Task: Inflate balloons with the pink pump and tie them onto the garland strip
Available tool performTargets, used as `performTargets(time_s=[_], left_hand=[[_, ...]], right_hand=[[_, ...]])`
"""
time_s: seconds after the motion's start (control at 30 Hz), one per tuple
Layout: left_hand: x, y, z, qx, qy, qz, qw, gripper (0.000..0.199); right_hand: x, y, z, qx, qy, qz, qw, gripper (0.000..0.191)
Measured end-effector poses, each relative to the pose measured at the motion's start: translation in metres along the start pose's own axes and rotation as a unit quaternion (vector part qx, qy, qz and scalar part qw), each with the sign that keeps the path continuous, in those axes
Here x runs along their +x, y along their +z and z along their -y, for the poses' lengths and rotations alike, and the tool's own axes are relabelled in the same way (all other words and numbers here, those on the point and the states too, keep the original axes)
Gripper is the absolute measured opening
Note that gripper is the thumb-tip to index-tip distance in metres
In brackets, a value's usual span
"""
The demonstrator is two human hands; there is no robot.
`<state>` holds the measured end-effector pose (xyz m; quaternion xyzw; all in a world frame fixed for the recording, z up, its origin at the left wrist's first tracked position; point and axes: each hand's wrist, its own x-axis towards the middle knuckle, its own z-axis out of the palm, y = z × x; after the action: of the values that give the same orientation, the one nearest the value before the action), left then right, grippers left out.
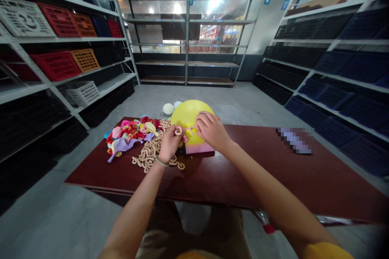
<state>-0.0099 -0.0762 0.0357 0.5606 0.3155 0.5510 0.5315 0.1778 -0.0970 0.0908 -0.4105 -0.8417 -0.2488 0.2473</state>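
A yellow inflated balloon [189, 119] rests at the middle of the dark red table [231, 182]. My right hand [212, 130] pinches the balloon's pale knotted neck [191, 130]. My left hand [170, 143] grips a small beige curled plastic link [179, 130] close to that neck. Beneath my left wrist lies a heap of similar beige links [150, 151]. Further left is a pile of limp multicoloured balloons [129, 137]. A pink flat item [199, 149] lies under the yellow balloon, partly hidden by it.
Two pale inflated balloons [168, 109] lie on the grey floor beyond the table. Metal shelves with red, orange and white crates [57, 24] stand to the left, and dark crates [343, 77] fill shelves to the right. A pixelated object [294, 140] lies on the table's right side.
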Motion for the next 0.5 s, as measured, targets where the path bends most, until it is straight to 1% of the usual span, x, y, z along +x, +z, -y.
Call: performTargets(time_s=[0.13,0.23,0.3,0.4,0.5], left_hand=[[0.0020,-0.0003,0.0025,-0.016,-0.003,-0.002,1.000,0.027],[0.0021,-0.0011,0.0041,-0.015,-0.009,0.008,1.000,0.027],[0.0017,-0.0008,0.0051,-0.014,-0.014,0.013,1.000,0.027],[0.0018,0.0008,0.0055,-0.014,-0.016,0.018,1.000,0.027],[0.0036,0.0023,0.0046,-0.010,-0.004,0.015,1.000,0.026]], right_hand=[[-0.0042,0.0010,0.0033,0.069,0.030,-0.027,0.997,0.024],[-0.0070,0.0023,0.0046,0.106,0.041,-0.036,0.993,0.029],[-0.0072,0.0037,0.0057,0.111,0.039,-0.039,0.992,0.027],[-0.0052,0.0065,0.0065,0.111,0.047,-0.047,0.992,0.019],[-0.0034,0.0089,0.0043,0.102,0.045,-0.042,0.993,0.021]])
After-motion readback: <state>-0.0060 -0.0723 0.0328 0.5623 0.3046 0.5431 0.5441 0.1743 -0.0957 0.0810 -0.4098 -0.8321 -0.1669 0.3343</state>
